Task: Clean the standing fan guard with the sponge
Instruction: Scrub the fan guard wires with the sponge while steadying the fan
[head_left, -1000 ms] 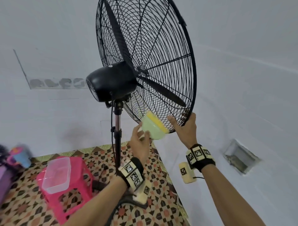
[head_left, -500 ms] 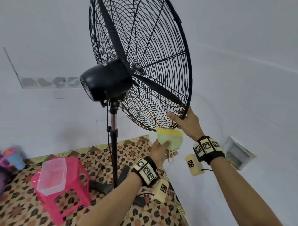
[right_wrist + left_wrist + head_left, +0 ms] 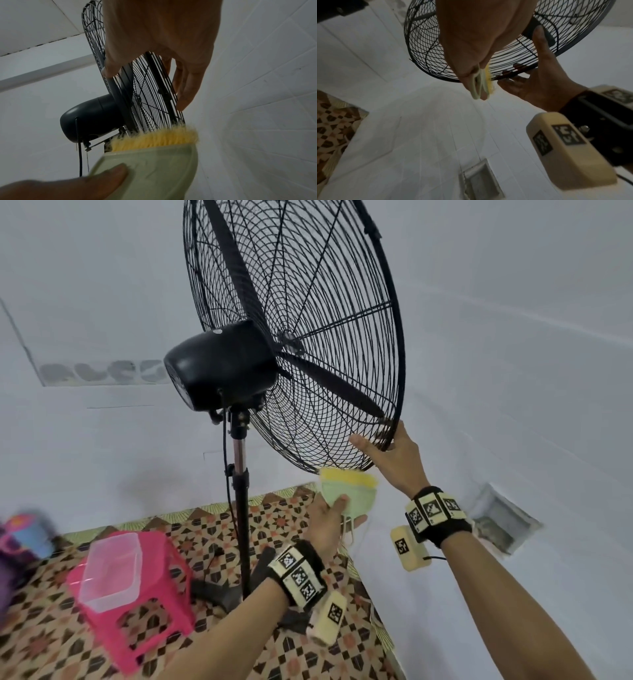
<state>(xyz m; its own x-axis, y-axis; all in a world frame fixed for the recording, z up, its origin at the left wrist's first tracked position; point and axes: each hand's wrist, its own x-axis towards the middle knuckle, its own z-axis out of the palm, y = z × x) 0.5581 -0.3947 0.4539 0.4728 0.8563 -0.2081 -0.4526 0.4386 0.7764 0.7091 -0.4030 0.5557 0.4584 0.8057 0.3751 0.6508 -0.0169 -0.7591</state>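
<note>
The black wire fan guard [image 3: 308,320] stands tilted on its pole, close to a white tiled wall. My right hand [image 3: 394,453] holds its lower right rim, thumb on the back wires and fingers on the front [image 3: 185,86]. My left hand [image 3: 329,525] grips the sponge [image 3: 346,489], a pale green scrubber with a yellow bristly face. The sponge sits just under the guard's bottom rim, bristles up. In the right wrist view the bristles [image 3: 154,138] brush the lowest wires of the guard [image 3: 150,94]. In the left wrist view the sponge [image 3: 481,83] shows edge-on below my palm.
The black motor housing [image 3: 222,364] and chrome pole [image 3: 241,508] rise from a patterned floor mat [image 3: 205,542]. A pink stool [image 3: 154,611] carries a clear plastic box [image 3: 113,566] at the left. A recessed vent [image 3: 503,518] sits low in the wall at the right.
My left hand has carried the sponge down and to the right, from the guard's lower back wires to just under the bottom rim. The right hand has kept its hold on the rim.
</note>
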